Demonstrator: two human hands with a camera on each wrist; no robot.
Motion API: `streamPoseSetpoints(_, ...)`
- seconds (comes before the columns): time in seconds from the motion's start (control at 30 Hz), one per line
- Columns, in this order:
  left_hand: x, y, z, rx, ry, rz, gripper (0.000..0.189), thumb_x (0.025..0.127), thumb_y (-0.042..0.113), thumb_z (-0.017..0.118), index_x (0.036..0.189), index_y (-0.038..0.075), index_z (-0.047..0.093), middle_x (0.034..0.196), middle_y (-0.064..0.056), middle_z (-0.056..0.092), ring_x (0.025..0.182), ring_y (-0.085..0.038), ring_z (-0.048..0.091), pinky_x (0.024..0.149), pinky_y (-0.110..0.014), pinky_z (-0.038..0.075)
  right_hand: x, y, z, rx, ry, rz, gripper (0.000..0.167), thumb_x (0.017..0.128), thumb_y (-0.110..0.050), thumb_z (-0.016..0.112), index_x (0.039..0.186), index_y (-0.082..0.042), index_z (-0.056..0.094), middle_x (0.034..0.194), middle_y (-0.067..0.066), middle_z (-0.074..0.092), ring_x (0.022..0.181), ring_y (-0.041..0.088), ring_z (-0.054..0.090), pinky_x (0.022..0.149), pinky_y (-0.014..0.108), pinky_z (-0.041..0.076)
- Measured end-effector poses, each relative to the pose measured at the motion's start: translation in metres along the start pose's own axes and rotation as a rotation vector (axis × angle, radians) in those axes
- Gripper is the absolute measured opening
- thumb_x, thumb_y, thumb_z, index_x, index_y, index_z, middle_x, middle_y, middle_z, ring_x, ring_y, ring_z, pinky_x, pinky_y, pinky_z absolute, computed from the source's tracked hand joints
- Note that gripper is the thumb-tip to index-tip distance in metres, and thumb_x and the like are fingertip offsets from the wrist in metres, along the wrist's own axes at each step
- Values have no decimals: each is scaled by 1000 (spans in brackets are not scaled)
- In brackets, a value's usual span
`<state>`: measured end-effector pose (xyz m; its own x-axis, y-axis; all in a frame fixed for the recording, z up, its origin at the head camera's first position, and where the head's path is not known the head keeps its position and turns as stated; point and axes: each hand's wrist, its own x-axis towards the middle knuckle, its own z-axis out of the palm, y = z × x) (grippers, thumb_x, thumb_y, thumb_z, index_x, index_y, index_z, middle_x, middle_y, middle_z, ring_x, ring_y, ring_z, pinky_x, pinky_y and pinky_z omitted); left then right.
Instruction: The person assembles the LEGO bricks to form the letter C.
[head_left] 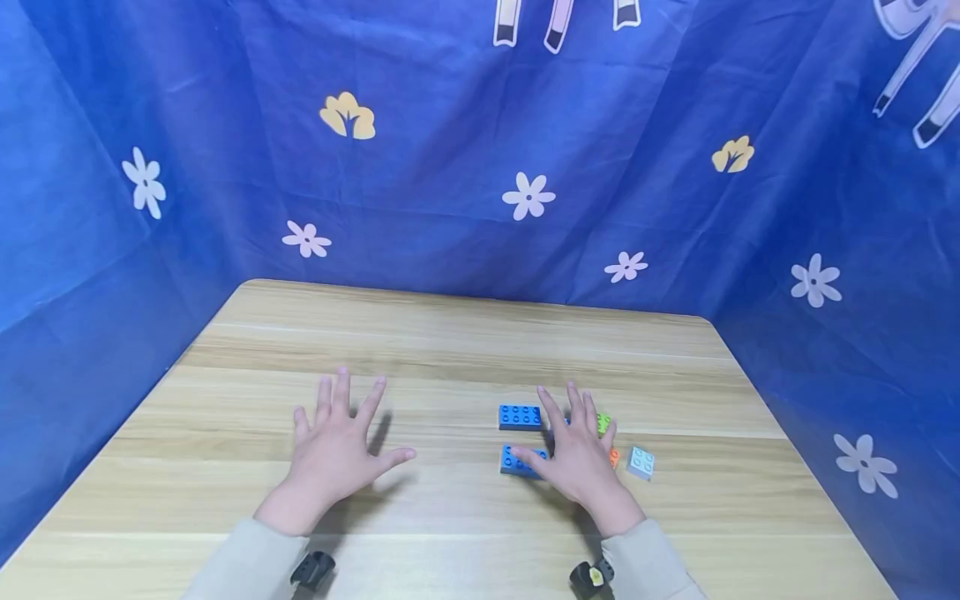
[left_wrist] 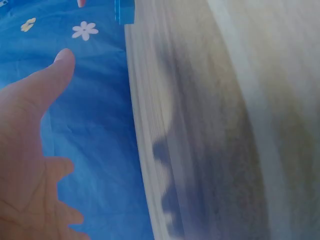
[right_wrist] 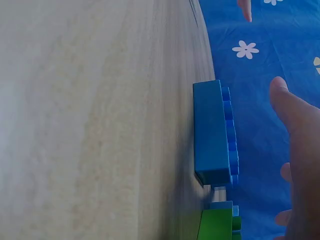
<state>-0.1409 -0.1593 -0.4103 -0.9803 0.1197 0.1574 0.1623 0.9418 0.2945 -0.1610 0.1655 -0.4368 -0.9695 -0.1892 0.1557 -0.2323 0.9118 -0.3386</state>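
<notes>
My left hand (head_left: 332, 457) is spread above the bare wood on the left, fingers straight, holding nothing. My right hand (head_left: 579, 468), fingers also spread, hovers over a group of toy building bricks and grips none. To its left lie two blue eight-stud bricks, one farther back (head_left: 519, 417) and one nearer (head_left: 513, 463), partly behind my thumb. A lime green brick (head_left: 604, 422) and an orange brick (head_left: 614, 457) peek out past my fingers. Right of the hand sits a pale blue brick (head_left: 641, 462). Another blue piece shows between the fingers, mostly hidden.
The bricks rest on a wood-grain table (head_left: 450, 350). A blue curtain (head_left: 435, 192) with printed flowers surrounds its back and sides. Each wrist carries a black strap device, left (head_left: 312, 570) and right (head_left: 591, 577).
</notes>
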Motion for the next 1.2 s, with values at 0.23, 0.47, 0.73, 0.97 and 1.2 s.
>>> streamPoseSetpoints(0.23, 4, 7, 2, -22, 9, 68, 102, 72, 71, 64, 150, 15, 29, 154, -28, 5, 137, -50, 5, 102, -73, 4, 0, 4, -1, 8, 28, -39, 93, 76, -75, 55, 151, -30, 24, 157, 14, 7, 141, 39, 3, 99, 77, 4)
streamPoseSetpoints(0.47, 8, 19, 7, -61, -1, 138, 102, 70, 66, 69, 149, 14, 31, 152, -27, 17, 137, -48, 15, 104, -69, 13, -1, 11, -3, 17, 50, -90, 94, 75, -72, 61, 151, -30, 26, 154, 16, 19, 139, 38, 16, 103, 69, 10)
streamPoseSetpoints(0.73, 16, 34, 13, -90, 15, 242, 100, 69, 63, 73, 146, 10, 37, 147, -26, 31, 133, -44, 30, 103, -64, 26, -4, 18, -4, 49, 43, -135, 93, 73, -68, 67, 148, -26, 33, 151, 15, 29, 136, 39, 25, 104, 63, 19)
streamPoseSetpoints(0.97, 18, 47, 20, -175, -9, 286, 95, 67, 54, 79, 142, 8, 44, 142, -23, 40, 127, -44, 39, 101, -61, 33, -9, 25, -2, 73, 58, -199, 89, 73, -64, 70, 144, -18, 41, 144, 12, 40, 131, 31, 35, 105, 57, 27)
streamPoseSetpoints(1.2, 19, 62, 28, -262, -45, 329, 89, 66, 46, 83, 136, 4, 49, 136, -21, 48, 124, -40, 45, 103, -57, 32, -13, 30, -1, 107, 32, -229, 84, 73, -58, 74, 139, -15, 47, 133, 7, 49, 121, 26, 47, 100, 52, 38)
